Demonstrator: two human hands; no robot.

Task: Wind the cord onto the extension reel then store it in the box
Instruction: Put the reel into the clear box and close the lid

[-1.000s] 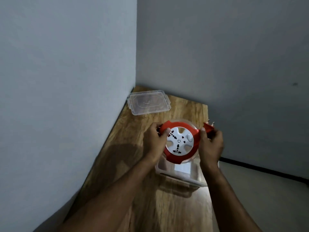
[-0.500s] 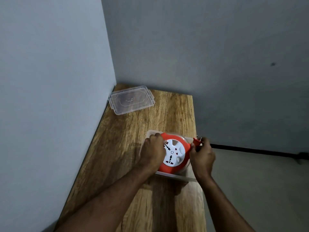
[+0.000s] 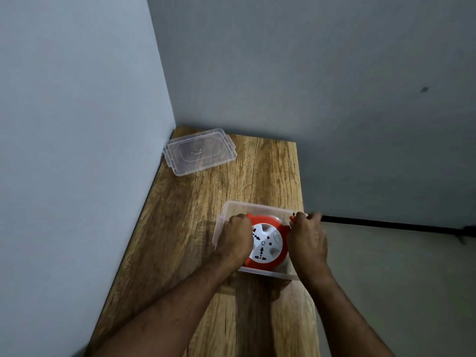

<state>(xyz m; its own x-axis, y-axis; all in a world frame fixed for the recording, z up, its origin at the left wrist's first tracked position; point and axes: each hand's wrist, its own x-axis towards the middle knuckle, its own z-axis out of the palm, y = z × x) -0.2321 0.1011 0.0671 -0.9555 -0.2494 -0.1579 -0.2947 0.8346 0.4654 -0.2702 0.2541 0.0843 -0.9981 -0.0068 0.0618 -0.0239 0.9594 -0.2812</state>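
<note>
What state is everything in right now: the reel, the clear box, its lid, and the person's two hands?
Extension reel: inside the box, socket face up, held on both sides.
Box: open, standing on the wooden table.
Lid: off, lying flat at the table's far corner.
Plug: at the box's right rim, pinched in the right hand.
Left hand: grips the reel's left edge.
Right hand: curled at the reel's right edge, holding the plug.

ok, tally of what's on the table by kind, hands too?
Reel: 1, red and white, inside the box
Box: 1, clear
Lid: 1, clear, lying apart near the wall corner
Hands: 2, left hand and right hand, both on the reel
Total: 5
</note>
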